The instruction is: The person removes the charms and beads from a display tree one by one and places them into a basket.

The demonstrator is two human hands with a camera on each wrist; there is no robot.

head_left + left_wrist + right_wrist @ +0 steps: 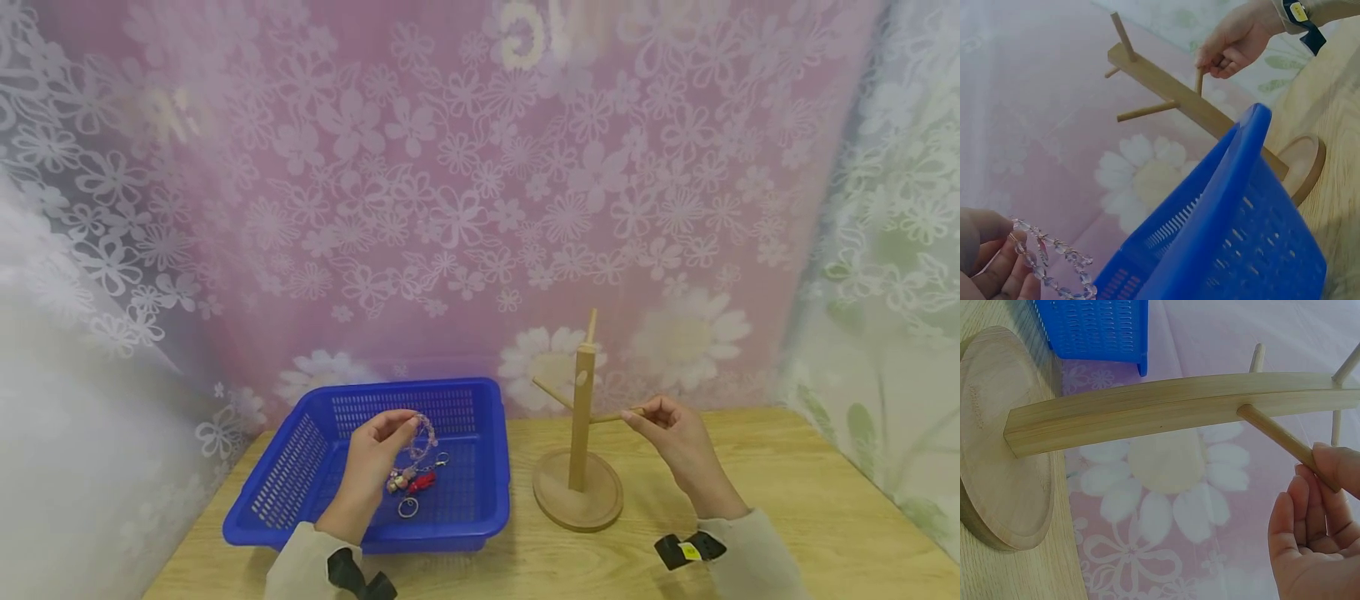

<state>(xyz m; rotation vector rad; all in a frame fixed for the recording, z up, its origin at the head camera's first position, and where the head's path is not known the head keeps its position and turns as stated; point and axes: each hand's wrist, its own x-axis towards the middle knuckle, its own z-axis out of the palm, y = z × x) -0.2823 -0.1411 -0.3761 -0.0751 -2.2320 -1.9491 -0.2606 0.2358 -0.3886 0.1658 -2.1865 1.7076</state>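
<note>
Between thumb and fingers, my left hand (375,454) pinches a clear, pinkish beaded bracelet (1054,256) above a blue plastic basket (495,467). Below the bracelet, the basket holds a red keychain charm (422,483), a metal ring (408,507) and a small pale figure charm (399,480). To the basket's right stands an upright wooden peg stand (582,417) with a round base (1007,506) and several slanted pegs. My right hand (678,446) pinches the outer end of its right-hand peg (1285,439). No bracelet is seen on the pegs.
The basket and the stand sit on a light wood-grain table (787,492). A pink flowered curtain (487,208) hangs behind them, with pale patterned cloth (900,292) at the right. Black straps (690,550) circle both wrists.
</note>
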